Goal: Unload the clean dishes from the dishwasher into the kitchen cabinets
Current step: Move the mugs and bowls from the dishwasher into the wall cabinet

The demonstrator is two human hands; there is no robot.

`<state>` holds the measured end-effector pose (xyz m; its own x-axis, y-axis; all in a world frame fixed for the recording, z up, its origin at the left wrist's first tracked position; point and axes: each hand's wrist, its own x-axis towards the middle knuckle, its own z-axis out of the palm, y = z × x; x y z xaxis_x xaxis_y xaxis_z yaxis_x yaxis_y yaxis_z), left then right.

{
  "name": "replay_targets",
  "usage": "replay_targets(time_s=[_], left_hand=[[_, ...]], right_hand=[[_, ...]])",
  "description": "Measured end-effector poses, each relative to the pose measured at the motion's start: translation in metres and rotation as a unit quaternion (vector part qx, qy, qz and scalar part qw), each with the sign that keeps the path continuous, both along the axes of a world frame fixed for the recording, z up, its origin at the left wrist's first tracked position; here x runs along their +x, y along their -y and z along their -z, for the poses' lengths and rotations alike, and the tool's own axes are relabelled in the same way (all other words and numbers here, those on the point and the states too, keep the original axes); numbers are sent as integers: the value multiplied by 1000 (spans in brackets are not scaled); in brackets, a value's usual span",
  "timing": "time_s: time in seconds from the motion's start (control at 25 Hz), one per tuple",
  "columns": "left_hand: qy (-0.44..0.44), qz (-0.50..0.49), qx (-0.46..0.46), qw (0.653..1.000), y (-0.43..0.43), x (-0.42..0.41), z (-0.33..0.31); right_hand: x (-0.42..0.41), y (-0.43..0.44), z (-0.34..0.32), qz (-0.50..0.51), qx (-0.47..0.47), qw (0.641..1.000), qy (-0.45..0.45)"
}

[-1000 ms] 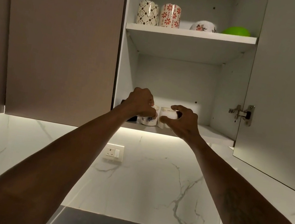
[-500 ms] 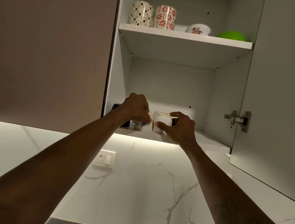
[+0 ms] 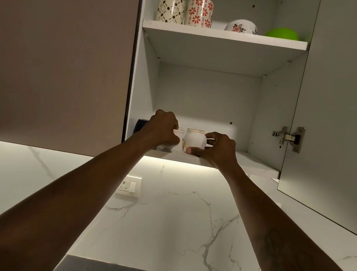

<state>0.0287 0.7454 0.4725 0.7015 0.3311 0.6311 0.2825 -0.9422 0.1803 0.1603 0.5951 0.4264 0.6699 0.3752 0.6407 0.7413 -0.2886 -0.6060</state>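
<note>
Just inside shelf edge (image 3: 259, 171) — white cup (image 3: 194, 139)

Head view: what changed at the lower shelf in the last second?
The right hand has eased back along the white cup, baring more of it, but still holds it. The left hand keeps its grip on the second cup. Both cups stay at the front of the lower shelf; upper shelf unchanged.
</note>
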Motion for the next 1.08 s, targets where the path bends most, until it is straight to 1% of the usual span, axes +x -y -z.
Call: replay_targets(time_s=[0.08, 0.24, 0.4, 0.48, 0.64, 0.96, 1.08], left_hand=[[25, 0, 18, 1000, 6, -8, 9], [55, 25, 60, 996, 20, -18, 31], [52, 30, 60, 996, 39, -25, 50], [34, 26, 54, 998, 49, -31, 59], [-1, 15, 49, 999, 76, -45, 82], [-49, 42, 15, 998, 125, -76, 143], [-68, 70, 2, 995, 143, -89, 162]], right_hand=[[-7, 6, 2, -1, 9, 1000, 1], [-25, 19, 20, -24, 74, 996, 54], [-37, 34, 40, -9, 73, 992, 103], [-43, 44, 51, -9, 73, 989, 127], [-51, 65, 76, -16, 79, 987, 140], [-85, 120, 128, -13, 6, 992, 123], [-103, 146, 147, -5, -32, 992, 120]])
